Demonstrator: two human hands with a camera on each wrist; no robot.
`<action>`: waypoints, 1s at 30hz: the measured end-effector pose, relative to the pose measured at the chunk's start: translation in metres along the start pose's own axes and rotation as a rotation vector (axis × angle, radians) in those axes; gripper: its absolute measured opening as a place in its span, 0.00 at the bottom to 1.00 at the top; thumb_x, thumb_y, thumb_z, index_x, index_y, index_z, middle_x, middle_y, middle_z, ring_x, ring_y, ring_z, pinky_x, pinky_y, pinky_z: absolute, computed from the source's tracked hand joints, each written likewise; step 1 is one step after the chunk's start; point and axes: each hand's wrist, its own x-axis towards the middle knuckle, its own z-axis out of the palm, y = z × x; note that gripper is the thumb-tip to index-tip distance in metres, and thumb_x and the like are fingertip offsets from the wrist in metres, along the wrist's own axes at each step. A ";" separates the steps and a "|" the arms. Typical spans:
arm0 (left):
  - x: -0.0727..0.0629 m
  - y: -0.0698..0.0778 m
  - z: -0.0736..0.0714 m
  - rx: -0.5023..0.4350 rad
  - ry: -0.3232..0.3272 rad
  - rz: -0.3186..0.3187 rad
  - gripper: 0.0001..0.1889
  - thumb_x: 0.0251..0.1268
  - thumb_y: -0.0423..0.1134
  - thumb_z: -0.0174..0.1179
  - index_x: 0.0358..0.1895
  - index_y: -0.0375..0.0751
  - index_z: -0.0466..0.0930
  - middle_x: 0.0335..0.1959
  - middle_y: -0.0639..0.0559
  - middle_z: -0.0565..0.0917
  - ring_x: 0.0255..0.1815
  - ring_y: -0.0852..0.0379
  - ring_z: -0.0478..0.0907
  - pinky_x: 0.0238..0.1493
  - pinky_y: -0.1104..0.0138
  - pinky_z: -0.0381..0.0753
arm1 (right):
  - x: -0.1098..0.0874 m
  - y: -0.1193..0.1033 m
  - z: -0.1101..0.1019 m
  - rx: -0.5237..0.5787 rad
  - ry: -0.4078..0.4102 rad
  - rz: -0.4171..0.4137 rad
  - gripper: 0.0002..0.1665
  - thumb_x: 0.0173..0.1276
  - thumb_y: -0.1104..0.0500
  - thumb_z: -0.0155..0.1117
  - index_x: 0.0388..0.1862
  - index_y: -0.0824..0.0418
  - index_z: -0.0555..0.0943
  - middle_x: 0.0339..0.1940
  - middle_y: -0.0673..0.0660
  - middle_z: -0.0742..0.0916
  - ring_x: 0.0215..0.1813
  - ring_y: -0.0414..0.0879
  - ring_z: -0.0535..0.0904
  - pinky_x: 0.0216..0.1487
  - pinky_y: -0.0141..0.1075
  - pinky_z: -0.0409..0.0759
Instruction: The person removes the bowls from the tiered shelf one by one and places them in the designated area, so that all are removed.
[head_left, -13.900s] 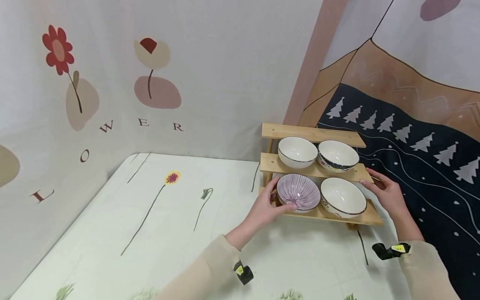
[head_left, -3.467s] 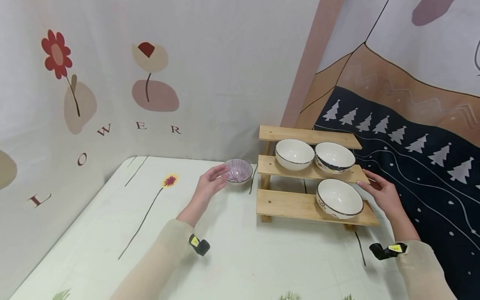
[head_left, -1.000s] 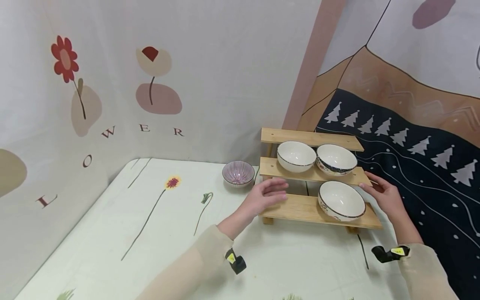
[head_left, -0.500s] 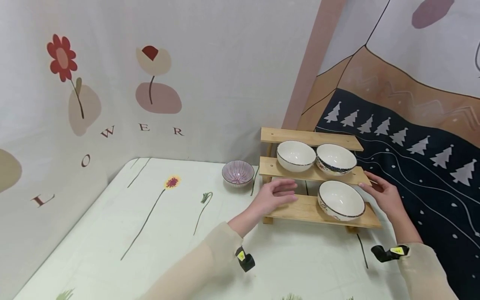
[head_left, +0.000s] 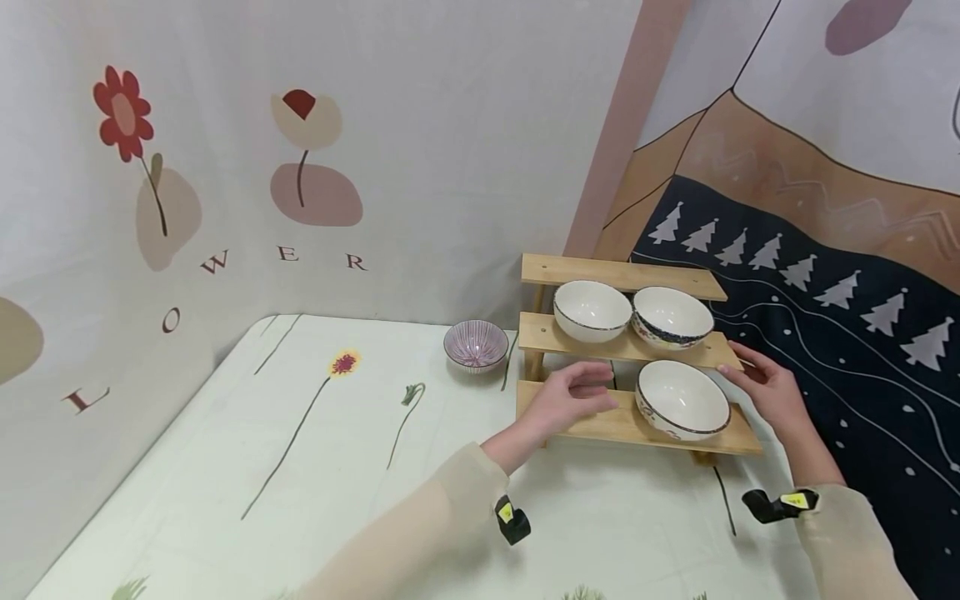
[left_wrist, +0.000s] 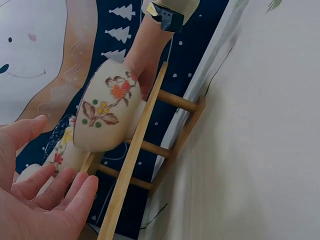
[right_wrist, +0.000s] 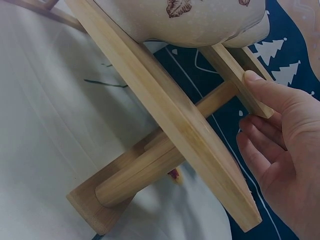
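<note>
A three-step wooden display rack [head_left: 622, 348] carries white bowls. My right hand [head_left: 767, 389] holds the right end of its middle board [right_wrist: 235, 82], thumb above and fingers curled beneath. Over the left part of the lowest board [head_left: 615, 429] hovers my left hand [head_left: 572, 402], fingers spread and nothing in them. Just right of those fingertips stands a white bowl [head_left: 683, 400] with a dark rim; the left wrist view shows a berry-and-leaf pattern on this bowl [left_wrist: 105, 107]. On the table left of the rack sits a purple-striped bowl [head_left: 476, 347], upright.
Two more bowls stand side by side on the middle board, a plain-looking white bowl [head_left: 592, 311] and a dark-patterned bowl [head_left: 672, 317]. Behind the rack is a printed cloth wall [head_left: 450, 208]. A flower-printed white cloth [head_left: 337, 467] covers the table.
The purple-striped bowl went from the lowest board to the table at left, and my left hand let it go. That hand then came back rightward over the board. My right hand stayed put.
</note>
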 end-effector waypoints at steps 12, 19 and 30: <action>0.008 -0.004 0.017 0.129 0.011 -0.015 0.28 0.61 0.43 0.70 0.66 0.47 0.76 0.65 0.50 0.80 0.61 0.54 0.81 0.55 0.69 0.84 | -0.005 -0.007 -0.001 0.026 -0.008 0.012 0.41 0.65 0.31 0.61 0.76 0.38 0.65 0.78 0.56 0.69 0.51 0.21 0.68 0.44 0.06 0.69; 0.012 -0.003 0.030 0.165 0.033 -0.069 0.34 0.58 0.46 0.72 0.69 0.53 0.72 0.67 0.51 0.77 0.61 0.57 0.79 0.55 0.69 0.83 | -0.004 -0.003 -0.001 0.033 -0.001 0.000 0.41 0.66 0.32 0.61 0.76 0.38 0.66 0.78 0.56 0.70 0.50 0.21 0.68 0.44 0.06 0.68; 0.021 -0.008 0.046 0.130 0.029 -0.067 0.42 0.58 0.45 0.73 0.75 0.54 0.63 0.76 0.56 0.67 0.68 0.51 0.75 0.58 0.71 0.82 | -0.002 0.001 0.000 0.029 -0.003 -0.004 0.40 0.65 0.32 0.61 0.76 0.37 0.66 0.78 0.56 0.70 0.51 0.21 0.68 0.45 0.05 0.69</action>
